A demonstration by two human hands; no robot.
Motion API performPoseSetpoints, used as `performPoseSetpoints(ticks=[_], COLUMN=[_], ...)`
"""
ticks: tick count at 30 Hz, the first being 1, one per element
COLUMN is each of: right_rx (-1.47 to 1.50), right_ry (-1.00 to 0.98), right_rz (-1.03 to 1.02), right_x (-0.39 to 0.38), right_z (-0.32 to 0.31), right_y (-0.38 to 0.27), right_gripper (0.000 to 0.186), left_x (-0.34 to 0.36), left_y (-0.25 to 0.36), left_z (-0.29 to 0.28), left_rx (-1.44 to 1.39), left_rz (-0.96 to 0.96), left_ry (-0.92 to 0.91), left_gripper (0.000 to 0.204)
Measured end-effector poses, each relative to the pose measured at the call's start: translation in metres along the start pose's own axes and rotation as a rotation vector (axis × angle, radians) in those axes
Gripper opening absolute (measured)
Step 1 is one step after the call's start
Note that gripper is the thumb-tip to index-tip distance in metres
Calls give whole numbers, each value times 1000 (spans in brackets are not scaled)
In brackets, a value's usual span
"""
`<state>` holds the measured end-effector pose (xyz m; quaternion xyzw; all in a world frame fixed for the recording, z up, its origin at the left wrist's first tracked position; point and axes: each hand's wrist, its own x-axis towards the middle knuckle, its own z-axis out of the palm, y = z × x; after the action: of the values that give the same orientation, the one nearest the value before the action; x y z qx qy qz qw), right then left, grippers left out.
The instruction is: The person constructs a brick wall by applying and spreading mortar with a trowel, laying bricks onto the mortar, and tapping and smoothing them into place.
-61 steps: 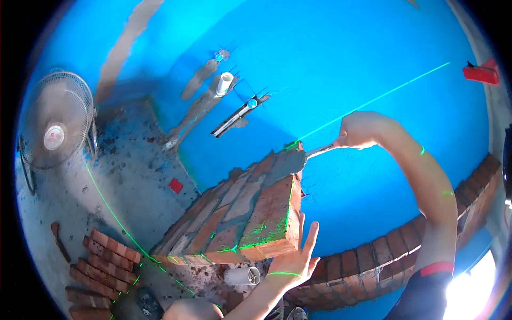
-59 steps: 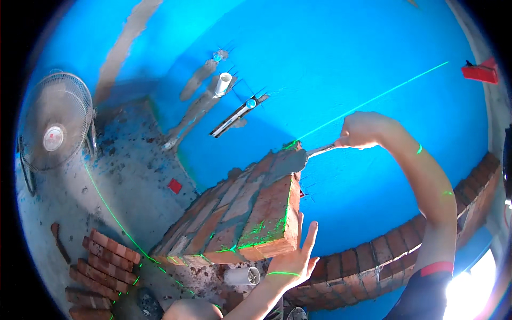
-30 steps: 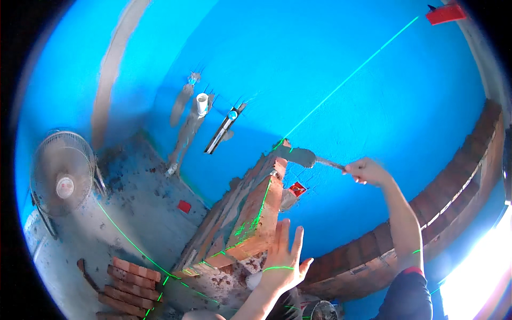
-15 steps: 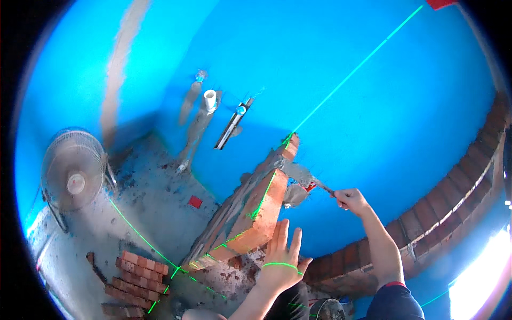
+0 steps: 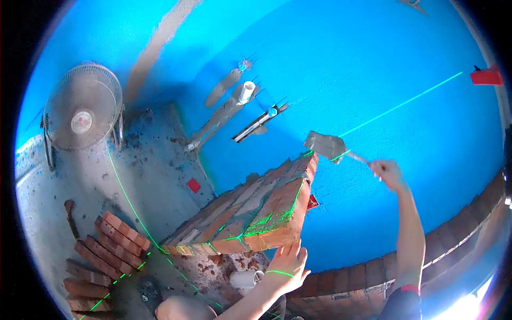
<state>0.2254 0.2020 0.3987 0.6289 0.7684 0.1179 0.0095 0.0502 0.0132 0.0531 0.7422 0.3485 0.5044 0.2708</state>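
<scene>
So the left hand (image 5: 287, 265), fingers open, had just come up against the brick wall's (image 5: 242, 213) near end. The right hand (image 5: 388, 174), clamped on the trowel (image 5: 325, 144), had swung it up by the far end, so troweling looked paused.

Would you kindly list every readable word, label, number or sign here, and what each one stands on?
No text is readable.
Round grey wire-guarded fan: a tiny red mark on its pale round hub, too small to read.
Red boxy object at right: no legible marking.
</scene>
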Motion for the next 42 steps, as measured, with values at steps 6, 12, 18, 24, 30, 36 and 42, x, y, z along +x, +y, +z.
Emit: performPoseSetpoints(ticks=[6, 12, 18, 24, 30, 36, 42], right_rx=[-840, -1018, -975, -935, -890, -699, -533], right_ry=[60, -69, -182, -213, -257, -435, -556], right_rz=[-352, -497, -449, -542, -531, -463, -428], right_x=[83, 115, 115, 111, 107, 87, 68], right_z=[6, 51, 87, 95, 91, 96, 104], right_y=[-107, -124, -131, -129, -145, -169, -192], right_gripper=[26, 20, 24, 34, 45, 48, 43], left_x=[3, 2, 5, 9, 7, 7, 7], left_y=[-8, -16, -18, -16, -20, -19, -19], left_z=[24, 46, 31, 37, 46, 48, 51], left_rx=[85, 32, 42, 21, 20, -56, -78], left_rz=[-20, -86, -91, -87, -151, -229, -207], left_ry=[-208, -187, -213, -311, -158, -122, -170], left_gripper=[45, 25, 17, 17, 16, 17, 17])
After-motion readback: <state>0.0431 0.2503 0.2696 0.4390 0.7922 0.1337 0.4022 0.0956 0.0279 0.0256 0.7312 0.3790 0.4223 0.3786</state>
